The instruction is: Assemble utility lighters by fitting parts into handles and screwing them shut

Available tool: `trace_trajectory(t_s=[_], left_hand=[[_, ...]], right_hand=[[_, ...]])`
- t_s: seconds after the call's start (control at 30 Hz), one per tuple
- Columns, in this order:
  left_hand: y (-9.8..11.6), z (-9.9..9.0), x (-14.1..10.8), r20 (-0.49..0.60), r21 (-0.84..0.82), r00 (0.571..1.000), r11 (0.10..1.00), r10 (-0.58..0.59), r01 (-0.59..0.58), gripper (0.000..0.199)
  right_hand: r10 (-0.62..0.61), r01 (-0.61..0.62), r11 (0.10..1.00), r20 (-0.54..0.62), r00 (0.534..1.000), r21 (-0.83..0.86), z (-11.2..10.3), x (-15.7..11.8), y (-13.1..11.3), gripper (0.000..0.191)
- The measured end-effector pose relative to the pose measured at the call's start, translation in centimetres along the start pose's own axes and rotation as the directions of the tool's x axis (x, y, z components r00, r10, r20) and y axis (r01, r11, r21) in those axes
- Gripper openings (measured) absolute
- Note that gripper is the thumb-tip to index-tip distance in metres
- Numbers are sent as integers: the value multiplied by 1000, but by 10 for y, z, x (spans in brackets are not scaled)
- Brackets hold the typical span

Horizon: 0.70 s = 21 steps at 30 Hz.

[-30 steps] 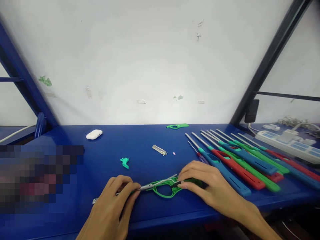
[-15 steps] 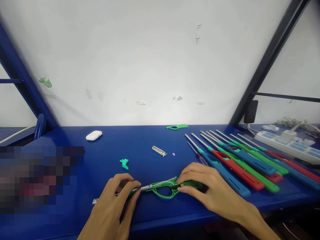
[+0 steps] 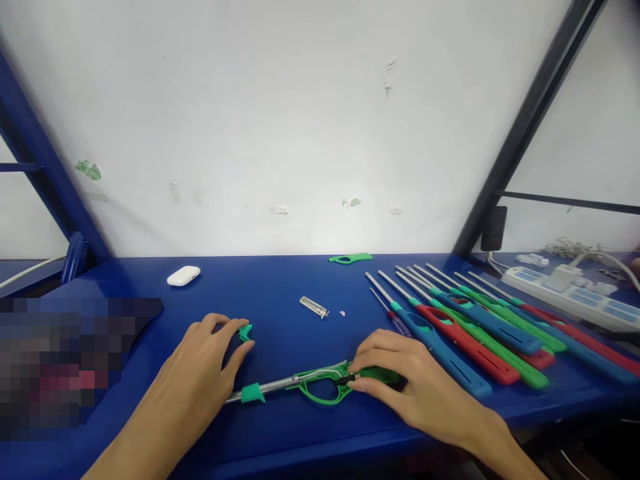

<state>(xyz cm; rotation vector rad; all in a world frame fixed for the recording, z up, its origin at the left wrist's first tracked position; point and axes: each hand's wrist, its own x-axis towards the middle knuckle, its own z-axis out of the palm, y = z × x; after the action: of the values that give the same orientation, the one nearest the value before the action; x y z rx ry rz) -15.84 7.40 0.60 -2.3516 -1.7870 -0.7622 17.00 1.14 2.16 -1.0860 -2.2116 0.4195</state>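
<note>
My left hand (image 3: 200,373) is at a small teal plastic trigger piece (image 3: 245,332), with thumb and forefinger closed around it; the fingers hide part of it. My right hand (image 3: 407,373) pinches the opened green lighter handle (image 3: 320,402) at a small black part (image 3: 346,379) inside it; the palm and fingers cover the handle's rear. A thin wire runs along the open shell. From the handle a metal tube (image 3: 277,385) points left, with a teal collar (image 3: 253,393) around it. My left wrist hides the tube's far end.
A clear fuel tank (image 3: 314,307) and a tiny pale piece (image 3: 343,313) lie beyond the handle. A green half-shell (image 3: 350,258) is by the wall. Several long lighters (image 3: 450,327) and a screwdriver (image 3: 397,321) lie right, near a power strip (image 3: 560,287). A white case (image 3: 183,276) sits back left.
My left hand has let go of the metal tube and moved up to the teal trigger piece, baring the teal collar. My right hand stays on the handle. The view has shifted slightly.
</note>
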Motion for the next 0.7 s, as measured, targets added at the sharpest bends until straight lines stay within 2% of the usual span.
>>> trace_trajectory(t_s=[0.23,0.47,0.6,0.7], left_hand=[[2,13,5,29,65,998,997,51,-53,42],[-2,25,10,-4,92,998,994,60,-59,53],[1,19,11,-40,84,997,995,61,-57,51],[12,8,5,-87,48,994,997,69,-65,50]], right_hand=[[-38,38,999,-10,999,-10,1,1,0,16],[-30,30,999,4,1000,-28,2,2,-1,15],[-37,37,999,-2,999,-36,3,2,-2,15],[-39,39,998,6,999,-39,2,2,-3,13]])
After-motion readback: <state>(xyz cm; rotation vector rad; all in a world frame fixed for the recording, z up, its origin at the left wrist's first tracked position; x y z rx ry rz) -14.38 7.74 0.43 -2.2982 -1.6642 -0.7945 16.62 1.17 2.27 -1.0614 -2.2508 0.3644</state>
